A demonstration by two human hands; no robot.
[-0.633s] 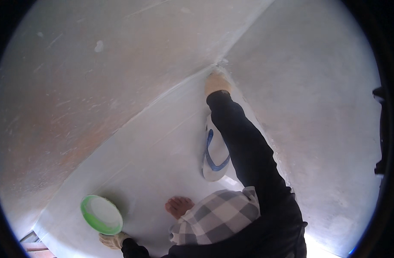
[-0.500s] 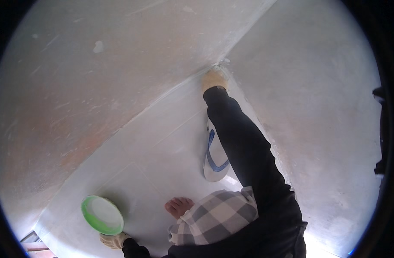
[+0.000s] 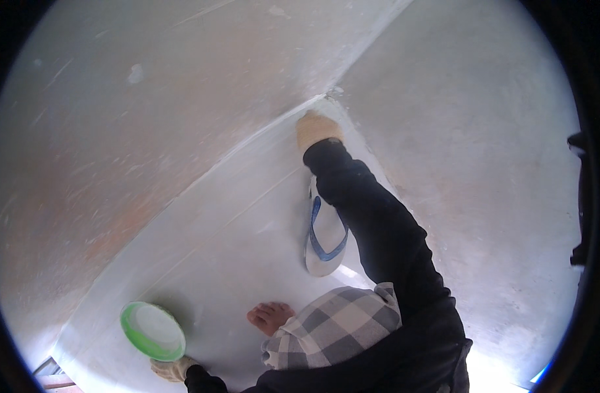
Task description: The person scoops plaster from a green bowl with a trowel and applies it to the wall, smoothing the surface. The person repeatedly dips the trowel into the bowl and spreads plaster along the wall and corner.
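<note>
At the lower left, my left hand [image 3: 173,370] wears a pale work glove and grips the near edge of a round green bowl [image 3: 136,340]. White paste covers much of its inside. My right hand [image 3: 318,128], in a tan glove, is low at the wall corner [image 3: 327,96], just short of where the two walls and the floor meet. Its back faces me and the fingers look curled under; whatever they hold is hidden. A white flip-flop with a blue strap [image 3: 326,239] lies on the floor beside my right forearm.
Plaster-smeared walls rise on the left [image 3: 136,144] and right [image 3: 470,170]. Pale tiles [image 3: 215,262] make up the floor between them. My bare foot [image 3: 270,317] and checked cloth over my leg [image 3: 333,327] show at the bottom.
My right hand has drawn back slightly from the corner, toward me and to the left. The left hand and bowl have barely shifted in view.
</note>
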